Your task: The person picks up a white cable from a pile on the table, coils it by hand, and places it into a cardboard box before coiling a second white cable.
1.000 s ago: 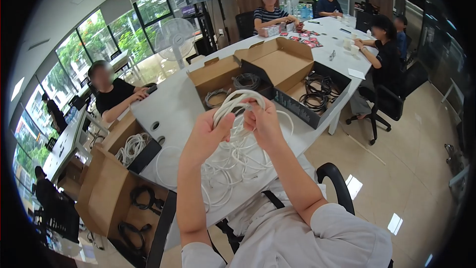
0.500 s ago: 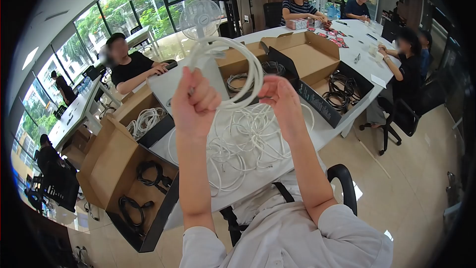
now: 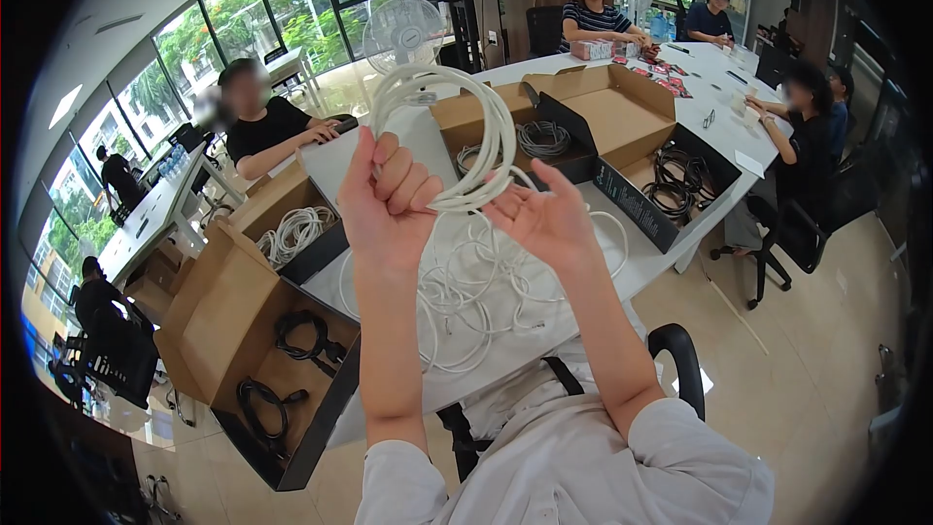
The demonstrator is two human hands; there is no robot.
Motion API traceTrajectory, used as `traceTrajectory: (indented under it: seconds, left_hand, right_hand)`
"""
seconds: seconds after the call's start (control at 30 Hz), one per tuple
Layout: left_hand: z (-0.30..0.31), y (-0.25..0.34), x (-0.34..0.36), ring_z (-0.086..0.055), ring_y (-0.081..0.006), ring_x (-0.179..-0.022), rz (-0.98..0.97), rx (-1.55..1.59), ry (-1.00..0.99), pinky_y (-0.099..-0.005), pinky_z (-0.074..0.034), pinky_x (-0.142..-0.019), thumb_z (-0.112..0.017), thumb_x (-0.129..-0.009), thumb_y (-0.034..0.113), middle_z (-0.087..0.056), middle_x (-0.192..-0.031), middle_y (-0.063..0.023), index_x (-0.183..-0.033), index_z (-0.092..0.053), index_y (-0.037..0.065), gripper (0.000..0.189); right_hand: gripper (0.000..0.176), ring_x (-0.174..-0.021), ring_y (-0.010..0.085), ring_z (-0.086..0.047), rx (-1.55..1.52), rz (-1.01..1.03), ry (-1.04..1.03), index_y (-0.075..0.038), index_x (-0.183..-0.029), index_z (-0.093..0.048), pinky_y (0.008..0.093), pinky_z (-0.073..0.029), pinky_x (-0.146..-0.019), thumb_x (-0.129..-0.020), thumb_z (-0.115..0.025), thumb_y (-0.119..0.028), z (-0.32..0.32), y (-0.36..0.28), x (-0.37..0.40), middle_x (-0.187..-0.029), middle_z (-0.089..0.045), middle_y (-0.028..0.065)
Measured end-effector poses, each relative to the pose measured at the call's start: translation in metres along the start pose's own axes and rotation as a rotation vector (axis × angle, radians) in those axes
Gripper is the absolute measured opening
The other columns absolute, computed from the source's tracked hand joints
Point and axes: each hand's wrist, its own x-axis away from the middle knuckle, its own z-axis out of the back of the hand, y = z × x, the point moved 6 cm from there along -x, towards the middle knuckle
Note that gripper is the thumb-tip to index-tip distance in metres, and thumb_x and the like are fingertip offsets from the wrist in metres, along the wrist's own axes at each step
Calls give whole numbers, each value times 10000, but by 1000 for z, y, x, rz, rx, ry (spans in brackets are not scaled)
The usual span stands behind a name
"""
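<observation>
My left hand (image 3: 391, 196) is closed around one side of a coil of white cable (image 3: 501, 131), holding it up above the table. My right hand (image 3: 550, 222) is at the lower right of the coil, palm turned up and fingers apart, with the fingertips at the loops. Whether a strand passes between those fingers is hard to make out. Beneath both hands, a loose tangle of white cable (image 3: 457, 306) lies spread over the white table (image 3: 389, 282).
An open box with black cables (image 3: 306, 335) stands at the near left, and another with white coils (image 3: 296, 233) behind it. Farther back are a box of grey coils (image 3: 544, 139) and one of black cables (image 3: 675, 180). Several people sit around the tables.
My right hand has turned palm up, and its fingers have moved left to the coil's lower edge. My left hand keeps its hold on the coil. The view has shifted slightly.
</observation>
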Motion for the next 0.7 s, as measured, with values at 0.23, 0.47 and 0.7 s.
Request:
traceTrajectory:
  seconds: [0.23, 0.47, 0.7]
  left_hand:
    - [3, -29, -4, -173, -53, -416, 218, -93, -12, -241, -213, -452, -454, -1019, 347, -201, -515, 91, -743, -425, 150, 340]
    - [15, -56, -11, -162, -50, -412, 348, -223, -7, -243, -210, -438, -458, -1017, 353, -186, -515, 96, -731, -409, 150, 355]
    - [15, -53, -12, -169, -52, -421, 330, -316, -28, -240, -217, -443, -470, -1011, 360, -189, -518, 92, -734, -400, 147, 356]
  right_hand:
    - [272, -735, 118, -627, 177, 184, -213, -7, -1000, -568, 289, -512, -742, -993, -489, -268, -4, -35, 16, -812, -649, 23]
    - [302, -492, 34, -471, 918, 724, 145, -49, -860, -644, 203, -352, -419, -989, -486, -272, -33, -53, 58, -702, -621, -10]
    - [359, -555, 23, -462, 1114, 954, 155, 5, -927, -673, 178, -343, -487, -1017, -477, -282, -45, -47, 69, -696, -586, -21]
